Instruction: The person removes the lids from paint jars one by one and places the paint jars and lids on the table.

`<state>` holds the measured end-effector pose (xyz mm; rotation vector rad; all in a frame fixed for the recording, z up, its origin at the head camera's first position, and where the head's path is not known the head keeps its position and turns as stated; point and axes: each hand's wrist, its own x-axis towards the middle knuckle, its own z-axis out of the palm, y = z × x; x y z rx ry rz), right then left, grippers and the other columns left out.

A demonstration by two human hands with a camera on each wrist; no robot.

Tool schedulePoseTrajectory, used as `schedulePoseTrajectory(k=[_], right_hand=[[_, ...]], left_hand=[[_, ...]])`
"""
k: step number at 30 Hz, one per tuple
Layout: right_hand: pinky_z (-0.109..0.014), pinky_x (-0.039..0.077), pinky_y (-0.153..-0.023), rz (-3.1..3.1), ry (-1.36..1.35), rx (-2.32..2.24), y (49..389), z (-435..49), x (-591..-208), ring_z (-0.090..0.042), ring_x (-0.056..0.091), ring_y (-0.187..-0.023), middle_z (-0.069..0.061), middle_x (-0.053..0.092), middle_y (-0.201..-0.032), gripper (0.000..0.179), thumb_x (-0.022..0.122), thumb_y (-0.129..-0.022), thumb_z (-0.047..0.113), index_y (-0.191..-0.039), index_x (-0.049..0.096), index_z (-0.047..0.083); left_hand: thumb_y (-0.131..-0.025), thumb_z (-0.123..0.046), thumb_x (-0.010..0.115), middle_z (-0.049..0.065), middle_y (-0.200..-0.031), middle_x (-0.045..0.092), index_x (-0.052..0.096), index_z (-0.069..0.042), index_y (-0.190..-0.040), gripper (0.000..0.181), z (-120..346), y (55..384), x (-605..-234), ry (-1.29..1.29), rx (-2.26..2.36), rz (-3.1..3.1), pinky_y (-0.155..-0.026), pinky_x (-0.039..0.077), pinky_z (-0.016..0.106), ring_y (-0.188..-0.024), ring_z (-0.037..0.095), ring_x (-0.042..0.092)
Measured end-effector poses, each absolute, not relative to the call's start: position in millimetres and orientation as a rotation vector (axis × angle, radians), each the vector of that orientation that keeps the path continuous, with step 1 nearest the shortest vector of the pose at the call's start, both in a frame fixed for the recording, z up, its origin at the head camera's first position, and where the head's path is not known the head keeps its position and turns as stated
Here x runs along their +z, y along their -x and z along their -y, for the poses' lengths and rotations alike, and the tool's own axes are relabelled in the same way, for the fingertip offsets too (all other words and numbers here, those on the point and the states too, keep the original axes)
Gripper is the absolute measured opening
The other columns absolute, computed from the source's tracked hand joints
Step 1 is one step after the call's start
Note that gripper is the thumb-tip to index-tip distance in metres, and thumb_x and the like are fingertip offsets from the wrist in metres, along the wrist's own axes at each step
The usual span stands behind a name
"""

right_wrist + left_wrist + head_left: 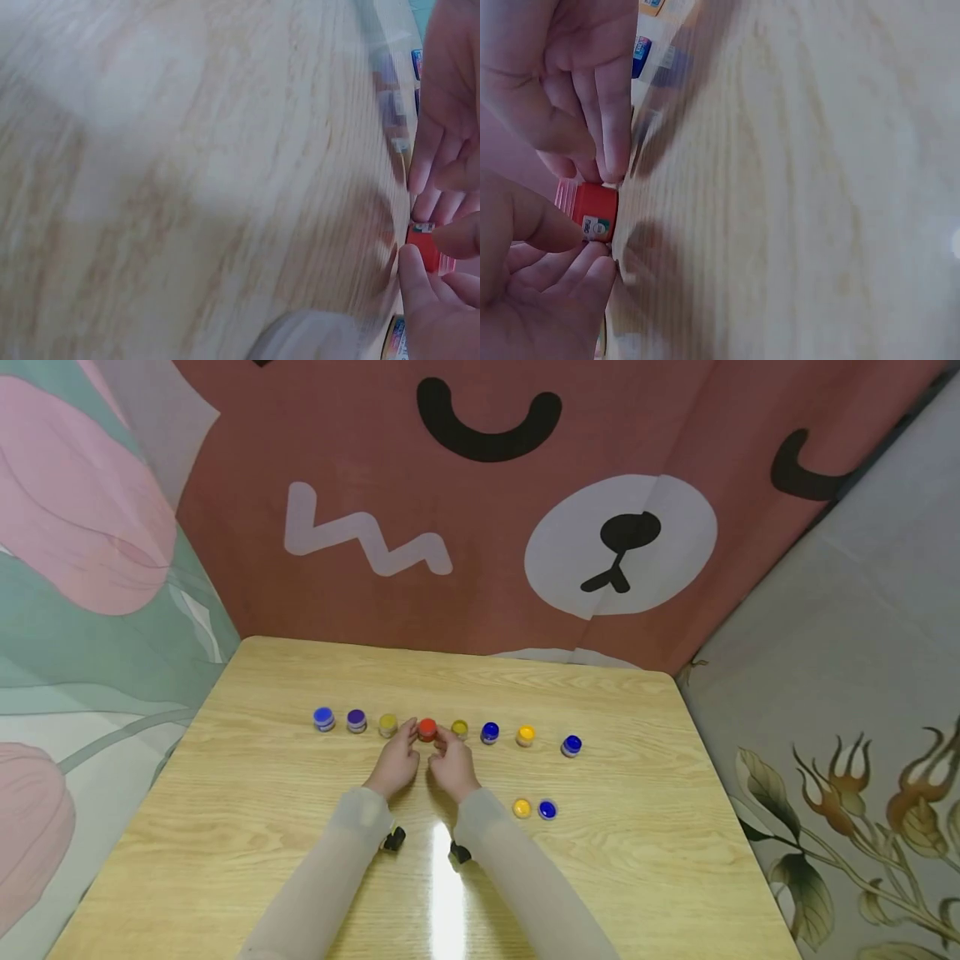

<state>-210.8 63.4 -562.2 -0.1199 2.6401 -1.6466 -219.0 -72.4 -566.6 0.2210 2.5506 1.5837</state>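
A small red paint pot (427, 729) stands on the wooden table between my two hands, within a row of similar pots. My left hand (396, 762) holds its left side; in the left wrist view the thumb lies at the label of the red pot (596, 214). From the other side my right hand (454, 766) holds it too, fingertips right at its wall. A yellowish pot (387, 724) sits just beyond the left fingers, and an olive-yellow pot (460, 728) is close behind the right fingertips.
Farther left in the row are a blue pot (323, 719) and a purple pot (356, 721). To the right stand a dark blue pot (490, 732), an orange-yellow pot (526, 736) and another blue one. Nearer me are a yellow pot (521, 808) and a blue pot (547, 810), beside my right sleeve.
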Motion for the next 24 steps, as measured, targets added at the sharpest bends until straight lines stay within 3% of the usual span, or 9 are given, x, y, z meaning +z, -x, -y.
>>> schedulePoseTrajectory(k=[9,15,20,24], right_hand=[[-0.038,0.058,-0.091,-2.625,0.157,-1.655,213,-76,-569,-0.033,0.067,-0.105,-0.02,0.07,-0.116,0.044,0.06,-0.082,-0.015,-0.126,0.065,-0.006],[-0.031,0.06,-0.083,-2.619,0.242,-1.669,214,-84,-572,-0.032,0.07,-0.095,-0.02,0.072,-0.103,0.035,0.068,-0.081,-0.016,-0.115,0.068,-0.008],[-0.027,0.059,-0.081,-2.575,0.265,-1.663,213,-90,-573,-0.029,0.069,-0.093,-0.019,0.071,-0.102,0.032,0.07,-0.082,-0.017,-0.112,0.068,-0.008],[-0.028,0.059,-0.083,-2.508,0.281,-1.647,212,-95,-572,-0.027,0.069,-0.094,-0.018,0.071,-0.104,0.032,0.07,-0.084,-0.016,-0.114,0.068,-0.005]], left_hand=[[-0.09,0.014,0.047,0.031,-0.137,0.054,0.044,0.01,-0.144,0.054,80,212,-572,-0.239,1.607,-2.585,-0.107,0.047,0.05,-0.124,0.043,0.057],[-0.092,0.013,0.05,0.025,-0.129,0.061,0.054,0.007,-0.138,0.047,83,207,-573,-0.263,1.58,-2.609,-0.103,0.051,0.049,-0.117,0.038,0.062],[-0.094,0.01,0.055,0.019,-0.115,0.068,0.062,0.005,-0.129,0.035,85,201,-573,-0.291,1.569,-2.622,-0.098,0.054,0.048,-0.109,0.035,0.065],[-0.096,0.006,0.058,0.018,-0.116,0.066,0.064,0.003,-0.125,0.03,86,198,-574,-0.27,1.579,-2.61,-0.098,0.054,0.048,-0.11,0.034,0.064]])
